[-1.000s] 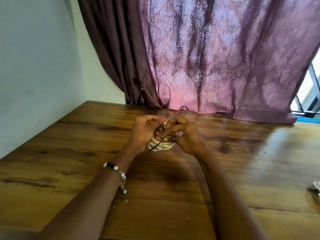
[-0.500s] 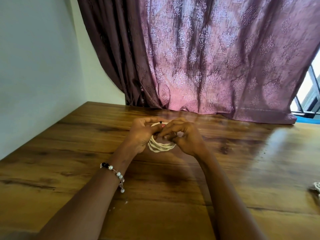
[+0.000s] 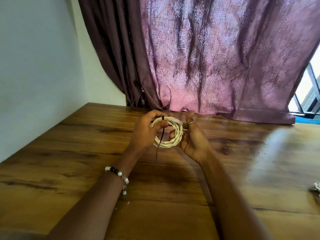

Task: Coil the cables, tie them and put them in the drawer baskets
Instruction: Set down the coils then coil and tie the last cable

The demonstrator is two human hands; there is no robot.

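A coiled white cable is held upright above the wooden table, facing me as a ring. A thin black tie is wrapped round its top and its loose tail hangs down past the coil. My left hand grips the coil's upper left side, thumb pressed on the cable beside the tie. My right hand cradles the coil's right side, palm turned toward me, fingers behind the ring. The cable's plug end sticks out at the top right.
A purple curtain hangs along the table's far edge, a white wall stands at the left. Another pale bundle, partly cut off, lies at the table's right edge. A window shows at far right.
My hands have spread apart and turned the coil up to face me. The right hand's palm has opened outward, and the black tie's tail now hangs free below the ring.
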